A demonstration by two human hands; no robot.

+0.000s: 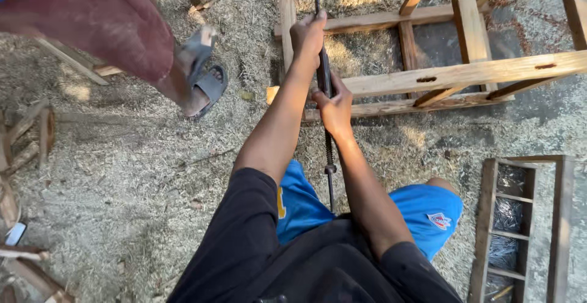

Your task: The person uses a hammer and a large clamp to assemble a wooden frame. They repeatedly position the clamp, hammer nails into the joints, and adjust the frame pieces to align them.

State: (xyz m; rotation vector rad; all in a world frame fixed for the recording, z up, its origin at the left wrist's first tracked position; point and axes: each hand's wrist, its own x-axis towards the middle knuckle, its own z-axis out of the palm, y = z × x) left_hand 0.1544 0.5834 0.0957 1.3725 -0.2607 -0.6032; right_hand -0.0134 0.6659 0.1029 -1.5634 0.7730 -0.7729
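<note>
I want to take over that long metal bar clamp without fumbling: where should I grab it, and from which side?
Grip the bar clamp on its plain dark shaft, probably between the two hands, coming from the near end, above. It runs straight away from the person, so a hand wraps it easily there. The left hand holds it far up; the right hand grips lower. Avoid the threaded stretch nearer the lap, which looks rough.

- Long clamp bar [324, 77] is showing dark grey.
- Shorts [428, 211] are showing bright blue.
- Shirt [244, 248] is showing black.
- Wooden frame [465, 73] is showing pale tan.
- Sandal [211, 86] is showing grey.
</note>
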